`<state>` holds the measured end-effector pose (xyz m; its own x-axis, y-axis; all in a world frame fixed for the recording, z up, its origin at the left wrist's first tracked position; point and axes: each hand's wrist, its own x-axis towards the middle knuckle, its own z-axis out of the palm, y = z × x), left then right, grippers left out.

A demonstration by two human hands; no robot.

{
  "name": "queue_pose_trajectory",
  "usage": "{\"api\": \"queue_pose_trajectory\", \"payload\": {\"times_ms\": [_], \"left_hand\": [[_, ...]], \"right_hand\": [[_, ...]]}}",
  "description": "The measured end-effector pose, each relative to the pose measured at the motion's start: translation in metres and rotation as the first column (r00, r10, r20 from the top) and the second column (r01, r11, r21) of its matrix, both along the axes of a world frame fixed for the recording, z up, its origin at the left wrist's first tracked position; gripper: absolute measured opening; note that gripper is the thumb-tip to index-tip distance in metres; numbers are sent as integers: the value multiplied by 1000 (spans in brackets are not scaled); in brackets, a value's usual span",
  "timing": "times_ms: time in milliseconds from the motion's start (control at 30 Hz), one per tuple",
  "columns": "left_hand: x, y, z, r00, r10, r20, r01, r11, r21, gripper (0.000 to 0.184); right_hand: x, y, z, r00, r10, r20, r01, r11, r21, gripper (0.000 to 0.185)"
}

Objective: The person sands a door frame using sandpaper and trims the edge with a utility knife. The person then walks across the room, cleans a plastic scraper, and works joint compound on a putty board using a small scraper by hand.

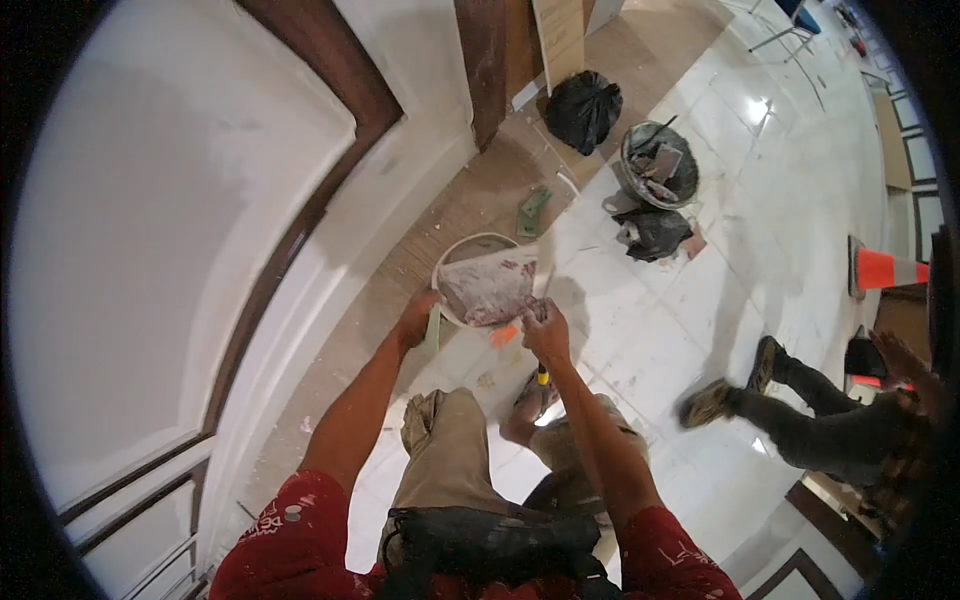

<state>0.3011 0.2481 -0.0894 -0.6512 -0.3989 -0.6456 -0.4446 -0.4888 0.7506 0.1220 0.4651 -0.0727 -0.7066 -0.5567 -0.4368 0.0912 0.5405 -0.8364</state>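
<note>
A round, pale bucket (463,246) stands on the floor before me. A dusty whitish sack with reddish print (490,285) lies across its mouth and hides most of the inside. My left hand (418,315) is closed at the bucket's left rim; its grip is partly hidden, and a light green strip (432,330) shows beside the fingers. My right hand (545,328) has its fingers closed on the sack's right corner. An orange piece (504,336) is by the bucket's lower edge, between the hands. Green flat pieces (533,211) lie on the floor just beyond the bucket.
A white wall with brown trim (290,250) runs along the left. Ahead are a black garbage bag (584,112), a basin of debris (668,165) and a black plastic bag (654,234). A person's legs (815,410) and a traffic cone (885,268) are at the right.
</note>
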Motion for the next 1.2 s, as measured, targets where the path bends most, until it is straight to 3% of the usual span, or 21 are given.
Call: {"api": "queue_pose_trajectory", "payload": {"times_ms": [33, 67, 133, 167, 233, 267, 367, 400, 433, 533, 600, 633, 667, 733, 833, 933, 1067, 1100, 1133, 1167, 1200], "left_hand": [[8, 6, 13, 998, 36, -50, -30, 993, 118, 35], [0, 17, 63, 998, 60, -25, -57, 990, 131, 36], [-24, 53, 195, 993, 110, 32, -114, 980, 161, 38], [-20, 70, 231, 996, 77, 38, -82, 986, 145, 41], [-21, 94, 316, 998, 13, 66, -21, 993, 115, 47], [-13, 102, 333, 999, -39, 14, 35, 977, 210, 57], [1, 136, 405, 996, -19, -86, 37, 977, 210, 59], [2, 142, 437, 994, -30, -108, 51, 980, 192, 59], [3, 149, 469, 992, -41, -118, 61, 983, 174, 59], [15, 157, 483, 963, -208, -171, 188, 974, -127, 56], [15, 145, 500, 980, -185, -69, 188, 981, 37, 52], [15, 143, 508, 990, -133, -51, 138, 983, 117, 53], [18, 142, 515, 996, -81, -27, 85, 978, 193, 54], [15, 141, 515, 998, 44, -41, -35, 977, 212, 45], [-15, 155, 489, 971, 232, 64, -239, 957, 163, 32], [-75, 174, 506, 978, 133, 159, -145, 987, 69, 30], [-175, 231, 509, 986, 150, -79, -135, 976, 168, 37], [-199, 242, 491, 983, 105, -149, -92, 991, 92, 43], [-233, 265, 528, 988, 137, -74, -126, 982, 140, 42], [-262, 277, 504, 992, 123, -1, -121, 982, 147, 42], [-288, 296, 516, 985, 111, -130, -90, 983, 157, 44]], "right_hand": [[0, 10, 54, 999, -30, 45, 29, 999, 29, 29], [-5, 19, 108, 995, -59, 86, 54, 997, 57, 32], [-8, 45, 201, 999, -30, -20, 29, 999, -15, 31], [-1, 62, 232, 996, -18, -88, 14, 998, -54, 31], [-2, 101, 299, 992, -3, 124, 0, 1000, 25, 27], [0, 119, 325, 975, -4, 220, -10, 998, 64, 26], [5, 147, 460, 874, -124, 470, 134, 991, 12, 20], [12, 156, 475, 859, -159, 486, 205, 978, -42, 13], [14, 163, 501, 897, -137, 421, 169, 985, -40, 14], [28, 173, 542, 986, 33, 160, -40, 998, 41, 19], [31, 173, 554, 988, 148, 41, -153, 979, 138, 28], [29, 176, 569, 985, 86, 153, -112, 980, 166, 31], [23, 193, 545, 991, 66, 119, -72, 996, 50, 30], [1, 207, 545, 937, -95, 336, 142, 983, -117, 30], [-51, 221, 562, 921, -80, 381, 134, 984, -118, 31], [-111, 240, 542, 964, -34, 264, 70, 989, -129, 35], [-201, 266, 598, 979, 191, -78, -185, 980, 68, 45], [-219, 270, 607, 927, 273, -256, -270, 962, 50, 47], [-242, 272, 626, 897, 351, -269, -319, 935, 156, 47], [-263, 271, 650, 860, 431, -272, -365, 893, 261, 47], [-280, 271, 663, 818, 514, -259, -408, 836, 367, 46]]}}
